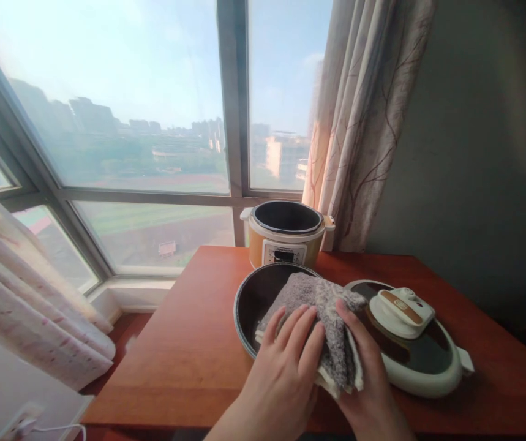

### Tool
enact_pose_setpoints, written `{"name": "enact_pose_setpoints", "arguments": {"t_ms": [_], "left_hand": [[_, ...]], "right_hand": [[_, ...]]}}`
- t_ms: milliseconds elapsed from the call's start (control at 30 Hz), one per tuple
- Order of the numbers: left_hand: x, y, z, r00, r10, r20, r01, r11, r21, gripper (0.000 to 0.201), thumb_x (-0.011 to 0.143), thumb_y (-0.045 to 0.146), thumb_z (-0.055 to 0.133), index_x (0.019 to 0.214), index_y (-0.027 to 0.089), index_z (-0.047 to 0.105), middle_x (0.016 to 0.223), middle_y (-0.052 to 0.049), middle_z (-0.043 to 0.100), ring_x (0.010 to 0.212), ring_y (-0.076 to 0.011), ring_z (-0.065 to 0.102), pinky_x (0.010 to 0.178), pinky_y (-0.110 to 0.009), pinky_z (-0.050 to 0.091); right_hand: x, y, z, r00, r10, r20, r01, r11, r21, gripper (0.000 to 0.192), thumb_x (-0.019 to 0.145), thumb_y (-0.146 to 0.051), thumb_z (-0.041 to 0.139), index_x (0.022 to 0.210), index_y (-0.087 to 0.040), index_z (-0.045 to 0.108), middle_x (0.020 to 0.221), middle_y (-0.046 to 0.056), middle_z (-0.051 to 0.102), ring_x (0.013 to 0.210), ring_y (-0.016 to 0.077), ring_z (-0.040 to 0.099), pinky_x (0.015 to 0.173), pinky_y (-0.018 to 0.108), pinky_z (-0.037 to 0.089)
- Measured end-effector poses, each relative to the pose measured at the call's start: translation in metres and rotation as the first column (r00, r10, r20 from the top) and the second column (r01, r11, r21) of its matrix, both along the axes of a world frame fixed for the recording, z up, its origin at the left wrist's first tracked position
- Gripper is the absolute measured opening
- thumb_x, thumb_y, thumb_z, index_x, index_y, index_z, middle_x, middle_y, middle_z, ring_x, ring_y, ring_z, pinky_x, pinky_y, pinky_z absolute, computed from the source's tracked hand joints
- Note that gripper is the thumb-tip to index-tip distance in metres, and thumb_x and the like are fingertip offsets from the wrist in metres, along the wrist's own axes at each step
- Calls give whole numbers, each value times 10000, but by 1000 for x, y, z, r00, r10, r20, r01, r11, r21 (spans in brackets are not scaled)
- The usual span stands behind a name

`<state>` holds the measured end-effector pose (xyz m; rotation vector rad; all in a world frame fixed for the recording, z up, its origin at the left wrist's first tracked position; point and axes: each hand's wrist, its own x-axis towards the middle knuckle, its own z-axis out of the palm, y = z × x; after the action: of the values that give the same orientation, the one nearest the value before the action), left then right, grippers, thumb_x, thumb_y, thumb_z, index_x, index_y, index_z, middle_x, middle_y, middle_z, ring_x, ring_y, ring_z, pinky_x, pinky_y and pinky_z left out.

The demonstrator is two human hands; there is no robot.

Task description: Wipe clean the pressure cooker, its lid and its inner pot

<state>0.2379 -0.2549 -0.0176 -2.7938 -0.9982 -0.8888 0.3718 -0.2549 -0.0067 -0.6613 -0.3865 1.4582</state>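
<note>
Gray cloth (306, 297) bunched over dark pot (248, 306) near front edge of desk (175, 343). Left hand (281, 373) curled over cloth, fingers slightly spread; right hand (370, 380) clasping it, thumb on top. Best: grip folds firmly, avoid nudging lid (421, 352) toward right edge.

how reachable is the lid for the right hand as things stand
Probably yes: the lid lies beside the right hand, its top handle uncovered, though that hand may need to release the towel first.

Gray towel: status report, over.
Left hand on gray towel; right hand gripping it. Towel over dark pot, hiding part of its rim. Lid close at right.
</note>
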Motion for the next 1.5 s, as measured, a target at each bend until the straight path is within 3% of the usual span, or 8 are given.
{"name": "enact_pose_setpoints", "arguments": {"t_ms": [100, 233, 433, 700, 933, 1233, 1333, 1500], "left_hand": [[9, -1, -4, 990, 64, 126, -69, 997, 38, 598, 813, 209, 557, 1389, 82, 458, 1469, -176, 498, 1398, -285, 410, 1179, -457, 301], [12, 3, -2, 969, 86, 230, -118, 985, 126, 445, 875, 155, 493, 1316, 104, 532, 1367, -159, 598, 1300, -255, 521, 1115, -405, 390], [5, 12, 12, 992, 51, 120, -64, 992, 109, 373, 1006, 234, 394, 1344, 151, 528, 1310, -119, 646, 1213, -220, 597, 1039, -358, 445], [-2, 20, 21, 1000, 4, 19, -3, 998, -60, 216, 957, 225, 487, 1144, 202, 594, 1141, -73, 701, 1028, -220, 663, 832, -331, 509], [-32, 28, 28, 980, -82, 180, 117, 975, -189, 459, 730, 24, 534, 1136, 232, 580, 1162, -28, 698, 1037, -209, 657, 863, -317, 498], [-37, 17, 30, 958, -109, 266, 202, 913, -355, 601, 705, 36, 500, 1268, 234, 572, 1170, -57, 694, 1003, -209, 671, 849, -307, 535], [-37, 10, 31, 963, -164, 216, 223, 932, -287, 583, 751, 38, 490, 1289, 249, 567, 1188, -51, 693, 1019, -198, 669, 872, -305, 537], [-30, -4, 12, 949, -285, 137, 282, 959, 39, 360, 943, 210, 455, 1269, 211, 607, 1180, -84, 705, 1076, -213, 653, 932, -345, 537]], "right_hand": [[-4, 0, -4, 999, -30, -33, 25, 989, -146, 246, 774, -395, 758, 953, -228, 731, 949, 39, 773, 936, 239, 724, 731, 327, 635], [-6, 2, 4, 1000, -10, -17, 7, 988, -152, 251, 766, -415, 764, 937, -235, 731, 976, 38, 773, 936, 241, 725, 671, 316, 632], [-2, 8, 22, 997, 75, -33, -79, 986, -145, 266, 668, -371, 836, 846, -211, 718, 921, 37, 771, 849, 239, 722, 660, 326, 624], [10, 11, 21, 995, 56, 78, -47, 992, -115, 338, 749, -459, 779, 967, -207, 722, 893, 42, 770, 975, 268, 706, 855, 395, 591], [43, 9, 9, 984, -54, 169, 80, 985, -154, 676, 756, -498, 756, 1347, -226, 570, 1166, 72, 724, 1119, 298, 655, 984, 456, 513], [63, -13, -6, 930, 93, 356, -29, 983, -181, 802, 732, -404, 796, 1450, -258, 469, 1233, 90, 692, 1129, 303, 648, 995, 459, 492], [67, -22, -11, 924, 81, 374, -5, 980, -198, 783, 707, -415, 805, 1418, -265, 514, 1256, 97, 681, 1159, 318, 632, 1020, 470, 472], [75, -37, -21, 892, 40, 450, 32, 988, -150, 620, 723, -403, 774, 1310, -273, 620, 1327, 93, 640, 1271, 327, 552, 1115, 477, 374]]}}
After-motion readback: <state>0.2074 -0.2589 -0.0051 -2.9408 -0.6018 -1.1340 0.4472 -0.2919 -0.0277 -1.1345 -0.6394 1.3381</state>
